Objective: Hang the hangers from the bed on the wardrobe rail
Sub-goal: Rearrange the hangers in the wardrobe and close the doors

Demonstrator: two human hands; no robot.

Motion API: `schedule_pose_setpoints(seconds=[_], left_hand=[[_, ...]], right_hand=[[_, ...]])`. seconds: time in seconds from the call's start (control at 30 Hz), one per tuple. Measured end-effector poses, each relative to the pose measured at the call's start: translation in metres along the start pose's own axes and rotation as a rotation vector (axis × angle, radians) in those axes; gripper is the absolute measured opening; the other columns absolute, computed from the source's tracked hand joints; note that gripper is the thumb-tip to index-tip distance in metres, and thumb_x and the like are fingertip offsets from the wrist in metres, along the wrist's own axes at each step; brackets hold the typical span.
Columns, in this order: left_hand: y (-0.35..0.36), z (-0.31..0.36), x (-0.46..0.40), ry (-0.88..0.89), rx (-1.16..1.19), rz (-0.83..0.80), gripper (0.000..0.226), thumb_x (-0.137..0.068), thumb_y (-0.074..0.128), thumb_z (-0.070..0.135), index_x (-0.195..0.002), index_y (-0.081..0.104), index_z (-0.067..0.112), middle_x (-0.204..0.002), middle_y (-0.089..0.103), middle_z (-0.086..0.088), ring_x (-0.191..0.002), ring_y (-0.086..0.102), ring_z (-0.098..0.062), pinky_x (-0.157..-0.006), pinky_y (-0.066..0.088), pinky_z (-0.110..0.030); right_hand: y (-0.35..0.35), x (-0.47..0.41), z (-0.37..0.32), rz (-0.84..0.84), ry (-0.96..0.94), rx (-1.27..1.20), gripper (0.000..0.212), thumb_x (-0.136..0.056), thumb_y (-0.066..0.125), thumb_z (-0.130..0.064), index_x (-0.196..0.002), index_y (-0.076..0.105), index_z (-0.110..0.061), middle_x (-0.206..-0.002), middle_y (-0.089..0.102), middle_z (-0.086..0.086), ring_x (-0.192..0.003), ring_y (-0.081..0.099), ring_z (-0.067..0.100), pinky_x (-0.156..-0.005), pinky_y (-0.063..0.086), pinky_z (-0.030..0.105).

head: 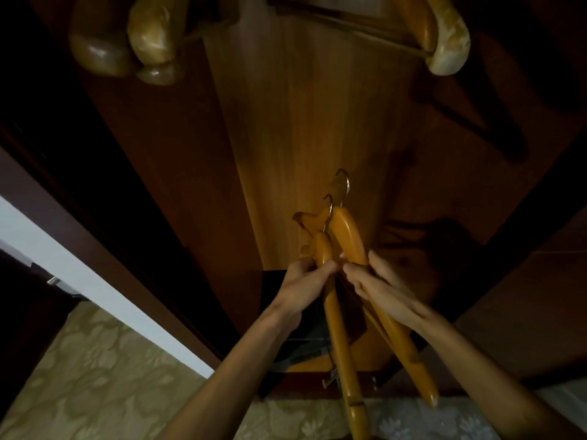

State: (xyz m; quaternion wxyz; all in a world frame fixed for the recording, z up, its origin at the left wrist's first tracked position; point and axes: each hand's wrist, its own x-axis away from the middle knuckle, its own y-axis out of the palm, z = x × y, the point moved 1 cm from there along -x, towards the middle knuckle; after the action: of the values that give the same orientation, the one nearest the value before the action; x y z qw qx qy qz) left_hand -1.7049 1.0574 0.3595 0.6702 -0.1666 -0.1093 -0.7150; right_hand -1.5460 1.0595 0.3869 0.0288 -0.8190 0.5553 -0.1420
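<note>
Glossy orange wooden hangers (346, 249), metal-hooked, gripped in left hand (301, 287) and right hand (381, 290).

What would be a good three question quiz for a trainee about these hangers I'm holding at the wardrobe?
1. True or false: both hands grip the bundle of wooden hangers.
2. Which way do the metal hooks of the held hangers point? A) up toward the wardrobe back panel B) down toward the patterned floor C) cannot be seen
3. Fill in: hangers already hanging show at the ___ of the picture.

Key
1. True: the left hand and the right hand each curl round the wood.
2. A
3. top
</note>
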Motion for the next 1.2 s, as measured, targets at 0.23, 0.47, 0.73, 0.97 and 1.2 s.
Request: schedule_pose_setpoints(seconds=[0.23,0.47,0.73,0.97,1.2], left_hand=[[-0.028,0.095,0.021,0.222,-0.001,0.133,0.03,-0.092,0.07,0.039,-0.102,0.076,0.011,-0.067,0.07,0.015,-0.06,0.063,0.01,-0.065,0.047,-0.02],[-0.06,0.238,0.044,0.49,-0.066,0.377,0.025,-0.088,0.072,0.038,-0.095,0.077,0.015,-0.063,0.073,0.013,-0.055,0.067,0.005,-0.045,0.046,-0.01],[-0.098,0.36,0.025,0.522,-0.129,0.559,0.065,-0.087,0.055,0.064,-0.125,0.063,0.013,-0.092,0.075,-0.005,-0.082,0.069,-0.022,-0.075,0.052,-0.035],[-0.119,0.413,-0.006,0.513,-0.177,0.59,0.068,-0.089,0.051,0.063,-0.139,0.056,0.016,-0.107,0.071,-0.01,-0.082,0.065,-0.025,-0.065,0.051,-0.029],[-0.128,0.433,-0.032,0.529,-0.193,0.577,0.053,-0.092,0.052,0.059,-0.124,0.058,0.016,-0.105,0.069,-0.011,-0.097,0.067,-0.029,-0.085,0.057,-0.041]], right_hand=[[-0.005,-0.019,-0.077,0.094,-0.125,-0.008,0.01,-0.102,0.052,-0.033,-0.109,0.06,-0.031,-0.084,0.058,-0.004,-0.076,0.057,0.008,-0.075,0.048,0.029],[-0.019,-0.058,-0.205,0.275,-0.32,0.136,0.035,-0.089,0.051,-0.05,-0.109,0.061,-0.023,-0.088,0.063,-0.001,-0.084,0.063,0.021,-0.084,0.053,0.047],[-0.039,-0.096,-0.324,0.371,-0.455,0.216,0.037,-0.086,0.051,-0.051,-0.1,0.066,-0.02,-0.091,0.068,0.004,-0.09,0.066,0.026,-0.084,0.053,0.044],[-0.044,-0.119,-0.379,0.317,-0.457,0.313,0.02,-0.095,0.054,-0.031,-0.081,0.059,-0.017,-0.076,0.059,0.001,-0.073,0.058,0.019,-0.059,0.038,0.029],[-0.037,-0.147,-0.396,0.308,-0.436,0.329,0.022,-0.097,0.053,-0.032,-0.077,0.055,-0.022,-0.085,0.06,0.004,-0.084,0.06,0.023,-0.074,0.046,0.032]])
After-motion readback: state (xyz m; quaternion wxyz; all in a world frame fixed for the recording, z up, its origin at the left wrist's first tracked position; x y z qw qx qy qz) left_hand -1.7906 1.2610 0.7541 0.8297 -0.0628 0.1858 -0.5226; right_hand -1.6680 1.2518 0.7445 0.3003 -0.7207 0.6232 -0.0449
